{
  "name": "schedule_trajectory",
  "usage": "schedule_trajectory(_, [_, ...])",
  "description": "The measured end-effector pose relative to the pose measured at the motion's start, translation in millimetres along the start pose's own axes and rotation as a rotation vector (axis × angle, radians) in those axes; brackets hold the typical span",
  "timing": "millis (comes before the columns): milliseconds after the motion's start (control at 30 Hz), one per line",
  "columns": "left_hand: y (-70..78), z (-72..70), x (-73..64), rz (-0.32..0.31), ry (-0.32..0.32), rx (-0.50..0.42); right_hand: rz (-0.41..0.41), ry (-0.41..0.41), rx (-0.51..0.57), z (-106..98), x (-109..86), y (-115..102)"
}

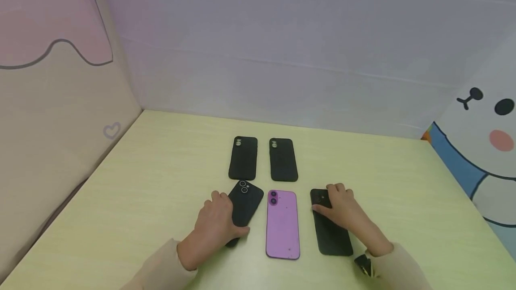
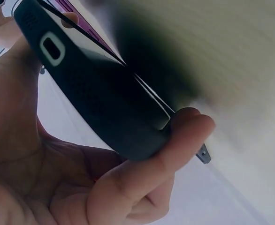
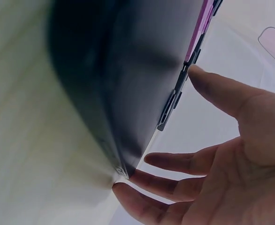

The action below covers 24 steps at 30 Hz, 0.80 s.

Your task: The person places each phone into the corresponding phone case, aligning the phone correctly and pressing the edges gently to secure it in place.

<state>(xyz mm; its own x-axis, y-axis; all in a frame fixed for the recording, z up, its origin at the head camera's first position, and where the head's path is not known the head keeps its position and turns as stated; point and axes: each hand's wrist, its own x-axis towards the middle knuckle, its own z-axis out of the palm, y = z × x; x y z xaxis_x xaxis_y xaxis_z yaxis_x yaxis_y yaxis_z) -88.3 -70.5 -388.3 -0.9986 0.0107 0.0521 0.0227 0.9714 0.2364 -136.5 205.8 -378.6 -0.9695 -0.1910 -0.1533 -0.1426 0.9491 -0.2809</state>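
My left hand (image 1: pixel 213 223) grips a phone in a black case (image 1: pixel 247 198), thumb on one long side and fingers on the other. That phone sits askew, its camera end towards the back right; the left wrist view shows the case's port opening (image 2: pixel 52 48) and a fingertip at a corner. On the right, a black phone (image 1: pixel 332 236) lies back up on the table. My right hand (image 1: pixel 342 207) is over its upper part, fingers loosely bent and spread; contact at its edge cannot be made out for certain. Between the hands lies a purple phone (image 1: pixel 283 227), camera side up.
Two black phone cases (image 1: pixel 243 160) (image 1: pixel 284 162) lie side by side behind the phones, pale colour showing at their camera holes. The pale yellow table (image 1: pixel 181 147) ends at a white cloth backdrop (image 1: pixel 282 57). Printed panels stand at left and right. A small dark object (image 1: pixel 364 265) is at the right cuff.
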Motion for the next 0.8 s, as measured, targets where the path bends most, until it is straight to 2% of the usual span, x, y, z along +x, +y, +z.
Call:
schedule_trajectory(267, [0.8, 4.9, -1.0, -0.007, 0.021, 0.047, -0.002, 0.011, -0.018, 3.4, -1.5, -0.2])
schedule_trajectory(400, [1.7, 6.6, -1.1, 0.003, 0.046, 0.119, 0.006, 0.016, -0.034, 5.3, -1.8, -1.2])
schedule_trajectory(567, [2.5, 6.7, -0.1, -0.001, -0.008, 0.198, 0.014, 0.018, -0.041, 6.8, -1.4, -3.0])
schedule_trajectory(667, [3.5, 6.3, -0.1, -0.016, -0.047, 0.216, 0.017, 0.015, -0.039, 6.6, -0.9, -5.0])
schedule_trajectory(800, [5.5, 7.1, -1.8, -0.029, -0.054, 0.23, 0.022, 0.011, -0.03, 6.1, -0.5, -6.4])
